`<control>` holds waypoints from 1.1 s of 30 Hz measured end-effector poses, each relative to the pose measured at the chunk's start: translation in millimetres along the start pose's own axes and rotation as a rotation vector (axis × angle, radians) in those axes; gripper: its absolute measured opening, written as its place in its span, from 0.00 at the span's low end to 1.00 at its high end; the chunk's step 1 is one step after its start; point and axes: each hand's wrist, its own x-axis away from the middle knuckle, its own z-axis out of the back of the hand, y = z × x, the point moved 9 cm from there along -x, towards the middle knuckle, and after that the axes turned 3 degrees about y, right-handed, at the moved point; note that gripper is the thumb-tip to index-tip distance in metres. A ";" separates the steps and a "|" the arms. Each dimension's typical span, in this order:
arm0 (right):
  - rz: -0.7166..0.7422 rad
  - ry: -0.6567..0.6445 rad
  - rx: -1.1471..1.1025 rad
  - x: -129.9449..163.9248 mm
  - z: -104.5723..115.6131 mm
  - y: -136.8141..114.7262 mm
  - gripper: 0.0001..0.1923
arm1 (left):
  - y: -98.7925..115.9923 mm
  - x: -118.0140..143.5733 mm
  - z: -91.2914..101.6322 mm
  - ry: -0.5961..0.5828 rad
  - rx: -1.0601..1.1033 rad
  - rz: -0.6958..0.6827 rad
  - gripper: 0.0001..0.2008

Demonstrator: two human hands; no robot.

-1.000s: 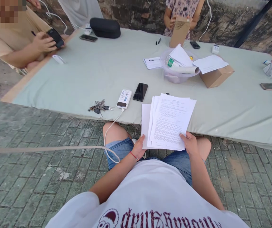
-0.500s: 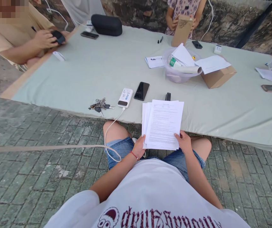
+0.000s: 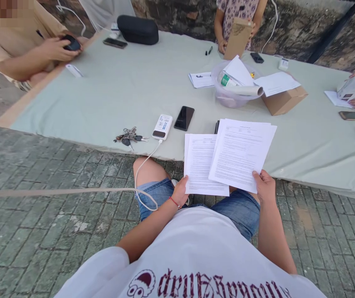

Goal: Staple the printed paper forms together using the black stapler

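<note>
Printed paper sheets are spread over my lap and the table's near edge in two overlapping groups. My left hand (image 3: 181, 192) pinches the lower left edge of the left sheets (image 3: 199, 165), thumb on top. At the right, my right hand (image 3: 264, 185) grips the lower right edge of the other sheets (image 3: 242, 153), which lie tilted over the left group. Both top pages carry lines of small print. Behind the sheets a dark object (image 3: 217, 127) is mostly hidden. A black phone (image 3: 184, 118) lies just beyond them, beside a white power bank (image 3: 162, 127) with a cable plugged in.
A bunch of keys (image 3: 130, 137) lies near the table's front edge. Farther back stand a plastic basin (image 3: 230, 99) holding papers and a bottle, a cardboard box (image 3: 284, 100) and a black case (image 3: 137, 30). Other people sit at the left, far and right sides, handling objects.
My right hand has moved right, sliding some sheets off the stack and baring a printed page beneath. My left hand stays put. At the right, a person's white box has come further into view.
</note>
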 end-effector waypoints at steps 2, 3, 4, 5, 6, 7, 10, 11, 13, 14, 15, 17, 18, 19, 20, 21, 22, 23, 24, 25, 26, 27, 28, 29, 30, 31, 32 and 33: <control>-0.002 -0.017 -0.028 2.3 -2.0 -0.5 0.23 | -1.5 -1.6 2.0 0.004 0.000 0.000 0.19; -0.004 -0.038 -0.042 4.9 -6.5 -1.0 0.22 | -1.9 -2.3 2.4 0.001 0.001 -0.003 0.19; -0.007 -0.068 -0.056 8.2 -13.2 -1.7 0.22 | -2.3 -2.8 2.5 -0.004 0.000 -0.005 0.19; -0.007 -0.102 -0.065 12.1 -21.5 -2.9 0.22 | -2.7 -3.2 2.5 -0.007 -0.002 -0.004 0.20; -0.005 -0.139 -0.064 16.5 -30.7 -4.2 0.22 | -3.2 -3.5 2.4 -0.007 -0.003 -0.002 0.20; -0.002 -0.175 -0.052 21.0 -40.4 -5.6 0.22 | -3.5 -3.6 2.2 -0.006 -0.001 0.002 0.21; 0.022 -0.278 0.050 34.0 -69.2 -9.8 0.23 | -2.0 -3.4 1.5 0.013 0.024 -0.003 0.21; 0.041 -0.312 0.092 37.8 -77.9 -11.7 0.23 | -1.1 -3.1 1.3 0.021 0.037 -0.007 0.22; 0.089 -0.356 0.161 43.3 -91.3 -16.2 0.25 | 0.6 -2.3 -0.6 0.015 0.060 -0.013 0.23; 0.109 -0.363 0.197 44.7 -95.6 -17.7 0.26 | 0.9 -1.8 -2.4 -0.003 0.065 -0.010 0.23; 0.120 -0.358 0.236 45.2 -97.9 -18.4 0.28 | 0.7 -1.3 -4.4 -0.026 0.063 -0.005 0.23; 0.121 -0.328 0.313 44.5 -98.5 -17.8 0.29 | -0.1 -0.4 -7.4 -0.070 0.043 0.003 0.24; 0.120 -0.313 0.351 43.9 -97.9 -17.4 0.29 | -0.6 -0.3 -7.8 -0.081 0.029 0.005 0.24; 0.125 -0.299 0.381 43.3 -96.9 -17.6 0.28 | -1.0 -0.4 -7.4 -0.081 0.017 0.003 0.23; 0.138 -0.282 0.402 42.6 -95.4 -18.6 0.28 | -1.1 -0.7 -6.4 -0.074 0.009 -0.001 0.23; 0.155 -0.265 0.417 41.6 -93.5 -19.8 0.27 | -1.2 -1.1 -5.3 -0.062 0.005 -0.007 0.22; 0.171 -0.240 0.426 40.2 -90.5 -20.8 0.26 | -1.3 -1.6 -4.3 -0.049 0.003 -0.012 0.21; 0.178 -0.213 0.426 38.3 -86.7 -20.9 0.26 | -1.5 -1.9 -3.5 -0.036 0.003 -0.015 0.20; 0.173 -0.186 0.414 35.8 -82.0 -19.6 0.25 | -1.6 -2.1 -3.0 -0.025 0.005 -0.018 0.19; 0.154 -0.163 0.391 32.8 -76.8 -16.6 0.25 | -1.8 -2.2 -2.8 -0.017 0.007 -0.018 0.18; 0.126 -0.141 0.355 29.4 -71.0 -12.5 0.25 | -1.9 -2.0 -2.8 -0.013 0.008 -0.019 0.18; 0.094 -0.118 0.307 25.8 -64.6 -8.0 0.24 | -1.7 -1.8 -3.1 -0.012 0.008 -0.021 0.18; 0.065 -0.091 0.254 22.3 -57.5 -3.7 0.24 | -1.1 -1.3 -3.5 -0.014 0.005 -0.027 0.17; 0.043 -0.057 0.203 18.9 -49.6 -0.5 0.24 | -0.2 -0.7 -3.8 -0.015 0.003 -0.037 0.17; 0.030 -0.016 0.164 15.9 -41.2 1.5 0.25 | 1.1 0.0 -4.2 -0.018 0.000 -0.051 0.18; 0.024 0.024 0.139 13.5 -33.1 2.1 0.26 | 2.5 0.8 -4.6 -0.022 -0.003 -0.066 0.18; 0.022 0.061 0.127 11.8 -25.8 1.7 0.27 | 4.0 1.8 -4.9 -0.023 -0.007 -0.081 0.18; 0.022 0.090 0.123 11.0 -19.9 0.3 0.28 | 5.4 2.8 -5.4 -0.026 -0.013 -0.096 0.19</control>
